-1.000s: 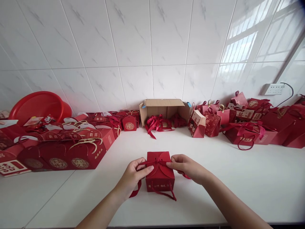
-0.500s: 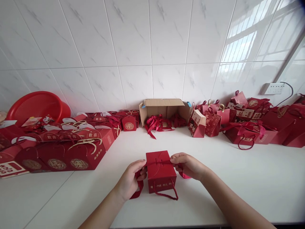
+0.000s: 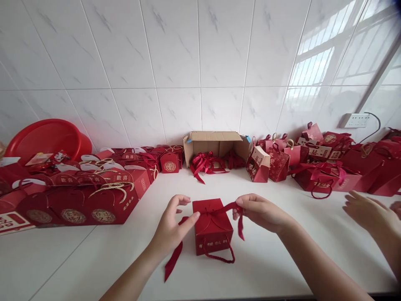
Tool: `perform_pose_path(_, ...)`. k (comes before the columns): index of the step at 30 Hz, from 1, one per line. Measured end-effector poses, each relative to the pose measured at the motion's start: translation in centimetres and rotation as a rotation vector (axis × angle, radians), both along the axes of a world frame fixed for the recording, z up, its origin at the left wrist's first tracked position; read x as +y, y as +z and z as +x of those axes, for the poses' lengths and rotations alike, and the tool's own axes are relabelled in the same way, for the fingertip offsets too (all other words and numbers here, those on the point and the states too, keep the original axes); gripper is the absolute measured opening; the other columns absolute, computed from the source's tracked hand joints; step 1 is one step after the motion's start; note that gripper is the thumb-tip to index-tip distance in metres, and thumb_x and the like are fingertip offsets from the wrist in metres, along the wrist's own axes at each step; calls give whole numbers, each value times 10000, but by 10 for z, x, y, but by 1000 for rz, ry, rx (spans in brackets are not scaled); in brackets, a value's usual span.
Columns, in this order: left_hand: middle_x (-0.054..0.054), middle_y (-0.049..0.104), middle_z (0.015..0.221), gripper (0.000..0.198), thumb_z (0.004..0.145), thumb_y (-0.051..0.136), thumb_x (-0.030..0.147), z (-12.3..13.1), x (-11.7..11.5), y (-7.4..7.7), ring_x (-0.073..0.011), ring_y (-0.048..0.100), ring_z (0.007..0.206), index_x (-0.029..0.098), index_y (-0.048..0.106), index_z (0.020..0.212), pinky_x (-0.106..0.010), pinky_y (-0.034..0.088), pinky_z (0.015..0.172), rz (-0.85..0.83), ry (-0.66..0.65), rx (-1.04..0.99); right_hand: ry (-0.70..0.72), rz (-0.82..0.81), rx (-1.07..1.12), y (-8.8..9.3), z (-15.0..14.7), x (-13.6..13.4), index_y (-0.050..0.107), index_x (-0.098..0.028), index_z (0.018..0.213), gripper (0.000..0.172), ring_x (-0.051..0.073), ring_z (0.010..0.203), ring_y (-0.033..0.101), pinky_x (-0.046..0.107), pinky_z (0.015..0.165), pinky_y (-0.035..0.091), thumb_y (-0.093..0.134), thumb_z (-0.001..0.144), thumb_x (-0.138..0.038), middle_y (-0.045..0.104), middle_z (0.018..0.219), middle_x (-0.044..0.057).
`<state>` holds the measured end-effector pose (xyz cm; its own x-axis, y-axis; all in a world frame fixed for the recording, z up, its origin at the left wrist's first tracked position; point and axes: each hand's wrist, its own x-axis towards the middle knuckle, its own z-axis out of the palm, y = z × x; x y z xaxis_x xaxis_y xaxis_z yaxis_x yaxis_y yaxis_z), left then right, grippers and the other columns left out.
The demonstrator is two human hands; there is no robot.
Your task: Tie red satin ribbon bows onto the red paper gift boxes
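Note:
A small red gift box stands on the white table, its rope handle hanging at the front. Dark red ribbon crosses its top, knotted or twisted near the middle. To the right of the box, my right hand pinches the ribbon, and a short end dangles below the fingers. My left hand is at the box's left edge with thumb and fingers apart, the thumb tip by the top edge. The other ribbon end hangs loose under it onto the table.
Red gift boxes line the left. A red basin stands behind them. An open cardboard box holds ribbons at the wall. Bags and boxes fill the right, where another person's hands reach in.
My left hand has opened and let go of its ribbon end, which now hangs lower. My right hand has moved slightly right with the ribbon. Another person's hands have appeared at the right.

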<state>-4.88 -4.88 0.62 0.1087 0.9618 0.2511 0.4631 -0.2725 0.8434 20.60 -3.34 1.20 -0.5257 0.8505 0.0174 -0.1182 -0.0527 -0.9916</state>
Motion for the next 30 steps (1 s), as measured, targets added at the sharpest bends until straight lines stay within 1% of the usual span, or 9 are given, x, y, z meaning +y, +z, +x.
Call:
perform_pose_path(4,-80,513,1191,432,751,633,330,28,-2,6,-267,477,1145,260,412,1116,-428,370,963,266,-52,186,-69,17,79,16,-15,-3,652,-178,665,244,145,705,542,298,766,426,660,776,-396,592,702,15)
perform_pose_path(9,-103,524,1138,440,772,585,240,47,14,5,-284,495,1108,229,352,1146,-470,353,955,537,87,274,-77,81,8,24,-20,-6,654,-171,680,297,135,680,531,287,738,421,652,769,-455,593,695,11)
perform_pose_path(12,-111,507,1160,457,771,557,218,44,21,4,-280,491,1112,222,327,1166,-470,344,962,550,150,254,-126,127,-149,20,-16,-6,674,-175,759,307,112,600,473,262,639,392,663,754,-482,538,624,-15)
perform_pose_path(16,-117,509,1177,474,765,567,259,44,21,6,-288,490,1115,218,336,1176,-468,337,963,542,136,253,-249,280,-356,10,-23,0,643,-265,1115,400,101,541,413,242,567,351,640,772,-471,437,577,-62)
perform_pose_path(18,-118,515,1181,469,757,562,244,44,18,9,-291,487,1121,217,349,1174,-475,319,976,542,119,252,-223,351,-346,7,-32,3,679,-247,1037,315,109,581,451,246,600,377,620,790,-433,485,609,-48)
perform_pose_path(21,-104,526,1177,495,747,574,237,36,14,16,-282,477,1145,238,355,1190,-474,292,999,423,30,196,-188,339,-266,3,-45,7,666,-174,744,251,118,607,488,253,604,399,585,806,-403,555,643,-15)
perform_pose_path(23,-87,533,1148,514,738,598,253,25,12,17,-267,478,1146,257,363,1195,-451,304,997,268,-59,116,-283,348,-259,-1,-49,9,611,-169,665,273,126,644,501,260,617,405,590,797,-408,576,699,2)
perform_pose_path(26,-55,541,1035,353,735,619,343,8,13,9,-241,517,1053,246,451,1030,-390,366,929,48,-28,-3,-356,368,-215,-8,-50,7,604,-183,710,260,144,748,535,267,657,423,593,797,-428,602,872,24)
perform_pose_path(30,2,527,801,351,734,593,541,-1,19,-7,-185,527,796,214,475,776,-296,398,746,-268,11,-86,-210,271,-82,-16,-52,0,606,-194,859,260,162,770,575,276,661,458,519,854,-439,616,870,31)
